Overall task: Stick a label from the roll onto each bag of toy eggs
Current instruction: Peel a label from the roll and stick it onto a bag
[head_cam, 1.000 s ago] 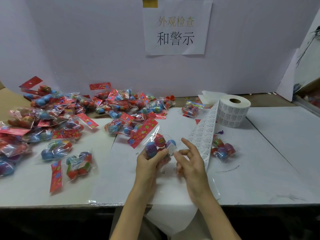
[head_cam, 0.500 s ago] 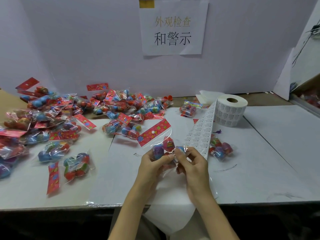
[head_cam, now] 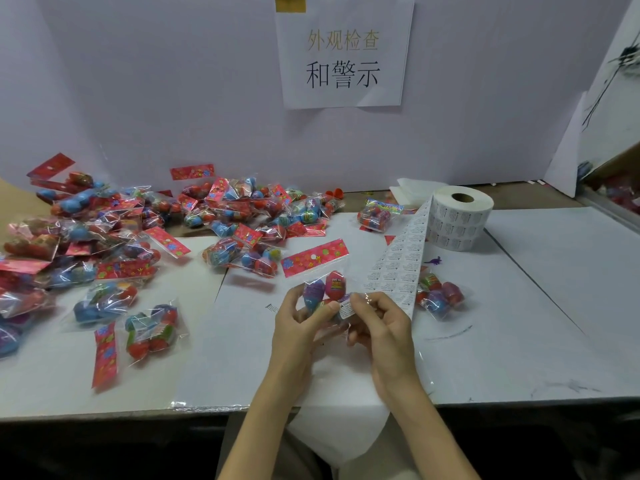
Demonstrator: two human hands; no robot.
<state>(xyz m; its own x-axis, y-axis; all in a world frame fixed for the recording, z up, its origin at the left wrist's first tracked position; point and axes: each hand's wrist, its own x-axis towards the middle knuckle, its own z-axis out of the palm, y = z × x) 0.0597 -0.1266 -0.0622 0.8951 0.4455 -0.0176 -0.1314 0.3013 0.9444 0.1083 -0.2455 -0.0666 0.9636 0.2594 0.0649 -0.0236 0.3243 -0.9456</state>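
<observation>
Two hands are up over the middle of the white table (head_cam: 536, 306), both on one clear bag (head_cam: 325, 289) of toy eggs. Grips the bag from the left with the left hand (head_cam: 298, 327), thumb on the front and fingers curled behind. Pinches its right side with the right hand (head_cam: 384, 327), thumb pressed on a small white label (head_cam: 346, 308) on the plastic, fingers curled behind. Label print too small to read. Inside the bag, a purple egg and a pink egg with writing too blurred to make out. On top, a red header card (head_cam: 313, 256) with flowers and a round hole, tilted up to the right.

Just behind the right hand, a strip of labels (head_cam: 398, 268), several across, touching the knuckles and rising to the roll (head_cam: 460, 216), which stands on end at the back right. Small black text on every label, unreadable.

On the back wall, a paper sign (head_cam: 343, 60): "外观检查" in pale yellow, "和警示" in black below, yellow tape (head_cam: 290, 3) at its top edge.

At the left, a heap of bags (head_cam: 138, 237) with red cards. One more bag, the flat bag (head_cam: 440, 296), just right of the strip; another, the far bag (head_cam: 375, 216), near the roll. Tiny purple toy dinosaur (head_cam: 434, 260) beside the strip.
</observation>
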